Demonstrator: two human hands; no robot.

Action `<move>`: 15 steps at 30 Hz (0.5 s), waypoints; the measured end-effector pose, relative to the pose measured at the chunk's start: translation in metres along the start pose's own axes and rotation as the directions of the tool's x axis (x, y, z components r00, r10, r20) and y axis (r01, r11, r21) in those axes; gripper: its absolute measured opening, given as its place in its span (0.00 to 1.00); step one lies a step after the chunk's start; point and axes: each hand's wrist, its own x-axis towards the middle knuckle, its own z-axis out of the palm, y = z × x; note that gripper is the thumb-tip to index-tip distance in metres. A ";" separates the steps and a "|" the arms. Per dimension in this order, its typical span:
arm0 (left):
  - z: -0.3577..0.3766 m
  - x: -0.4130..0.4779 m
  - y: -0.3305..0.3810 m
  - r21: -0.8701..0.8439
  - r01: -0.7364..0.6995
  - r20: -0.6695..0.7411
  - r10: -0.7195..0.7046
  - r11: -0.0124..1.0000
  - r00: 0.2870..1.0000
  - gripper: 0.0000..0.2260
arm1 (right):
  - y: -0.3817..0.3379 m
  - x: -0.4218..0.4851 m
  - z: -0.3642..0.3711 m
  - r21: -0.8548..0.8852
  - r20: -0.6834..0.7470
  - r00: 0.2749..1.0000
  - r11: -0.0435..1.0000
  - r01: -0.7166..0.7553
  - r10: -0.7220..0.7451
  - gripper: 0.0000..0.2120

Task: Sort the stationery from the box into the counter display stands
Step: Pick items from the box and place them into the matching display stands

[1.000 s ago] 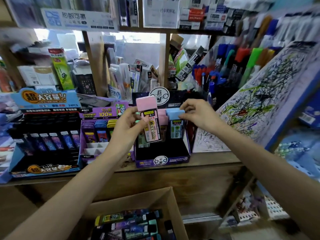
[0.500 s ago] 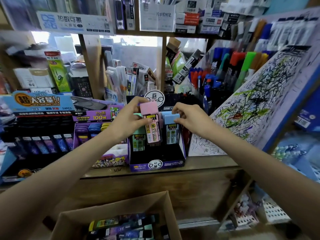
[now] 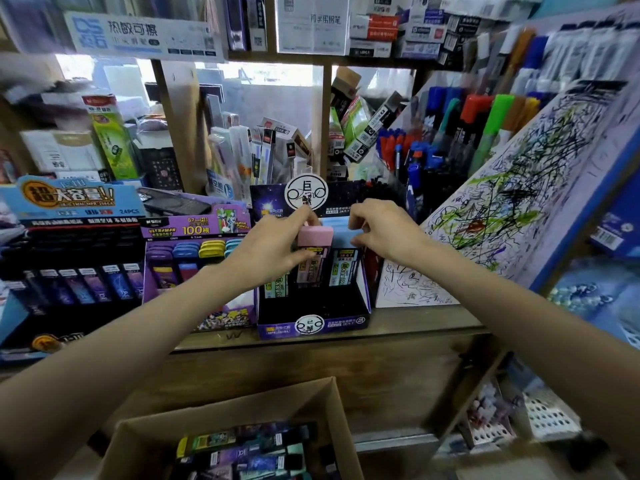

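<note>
Head view: left hand [image 3: 273, 252] fingers curled round pink-capped lead case [image 3: 316, 236], upright in the purple display stand [image 3: 311, 325] on the desk [image 3: 415, 323]. Right hand [image 3: 384, 233] fingers curled, pinching the cap of the blue-capped case [image 3: 341, 225] just beside it, same stand. Cardboard box [image 3: 138, 445] below holds more cases.

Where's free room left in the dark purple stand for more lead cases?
Bare: the stand's front floor, behind its front lip; also the counter right of it. Crowded: the back row around the pink case and blue case.
</note>
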 end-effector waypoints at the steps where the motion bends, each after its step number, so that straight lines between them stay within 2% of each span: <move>1: 0.002 0.001 -0.001 -0.010 0.010 0.001 -0.010 1.000 1.000 0.18 | -0.001 0.000 0.000 -0.041 0.013 1.000 0.999 0.026 -0.025 0.09; 3: 0.006 0.000 -0.003 -0.016 0.014 0.006 -0.014 1.000 1.000 0.18 | -0.002 0.001 0.002 -0.070 0.025 0.998 0.996 0.052 -0.051 0.09; 7: 0.010 -0.001 -0.007 0.099 0.001 0.015 -0.003 0.995 1.000 0.19 | -0.002 -0.001 0.003 -0.047 0.011 0.999 0.998 0.042 -0.042 0.10; 11: 0.009 -0.003 -0.009 0.083 -0.013 0.085 0.006 0.996 0.996 0.18 | -0.002 -0.002 0.002 -0.039 0.029 0.999 0.999 0.038 -0.037 0.08; 13: 0.010 -0.005 -0.007 0.155 -0.027 0.107 0.010 0.987 0.994 0.19 | -0.004 -0.005 0.001 -0.110 0.022 0.998 0.992 0.061 -0.058 0.10; 15: 0.014 -0.008 -0.007 0.231 -0.056 0.092 0.036 0.971 0.995 0.20 | -0.006 -0.017 0.004 -0.224 -0.053 0.988 0.966 0.130 -0.146 0.14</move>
